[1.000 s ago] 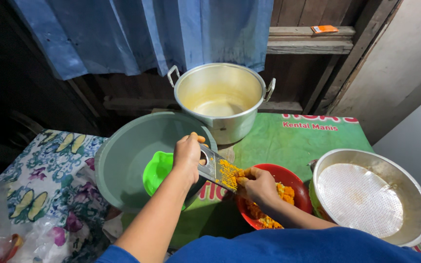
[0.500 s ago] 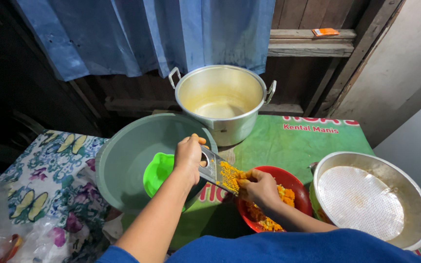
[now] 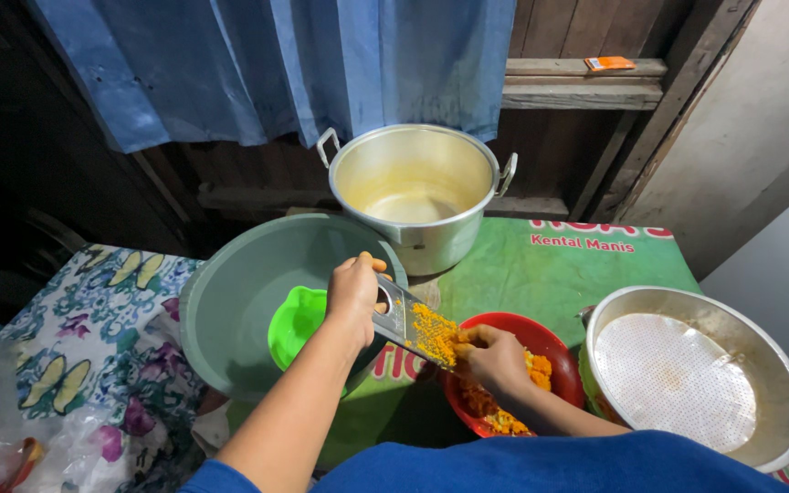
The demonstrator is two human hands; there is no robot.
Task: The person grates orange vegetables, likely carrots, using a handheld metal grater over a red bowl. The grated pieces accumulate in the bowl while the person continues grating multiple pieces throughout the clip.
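The left hand (image 3: 353, 294) grips the flat metal grater (image 3: 410, 321) slanted over the round red plastic bowl (image 3: 541, 342) near centre, where the right hand (image 3: 495, 358) pinches an orange root piece; steady, short strokes with fingertips clear seem wise.

A metal pot (image 3: 417, 196) stands by a grey-green basin (image 3: 239, 301) holding a green bowl (image 3: 296, 321) — a steel sieve (image 3: 691, 374) right, blue curtain (image 3: 276, 64) behind, floral cloth (image 3: 75, 338) left.
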